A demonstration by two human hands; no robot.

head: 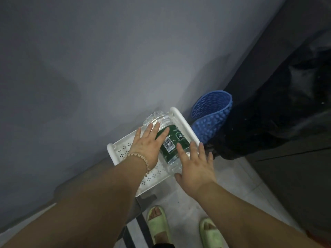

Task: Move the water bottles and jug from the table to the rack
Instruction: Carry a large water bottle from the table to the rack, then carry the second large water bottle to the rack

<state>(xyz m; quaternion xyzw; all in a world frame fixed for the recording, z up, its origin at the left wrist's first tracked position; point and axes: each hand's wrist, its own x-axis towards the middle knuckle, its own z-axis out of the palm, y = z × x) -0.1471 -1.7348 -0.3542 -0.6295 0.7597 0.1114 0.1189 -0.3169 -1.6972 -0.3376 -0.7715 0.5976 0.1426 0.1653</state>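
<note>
A large clear water jug (172,138) with a green label lies on its side on the top shelf of a white perforated rack (123,149), its base toward the wall. My left hand (146,144), with a bead bracelet at the wrist, rests flat on the jug's left side. My right hand (195,163) lies with spread fingers on the jug's near right end. Both hands press against the jug from either side; the jug's neck is hidden under my right hand.
The rack stands against a grey wall (107,68). A blue rolled studded mat (209,115) leans behind the rack on the right, next to a black bag (268,113). My feet in pale green slippers (158,224) stand on the tiled floor below.
</note>
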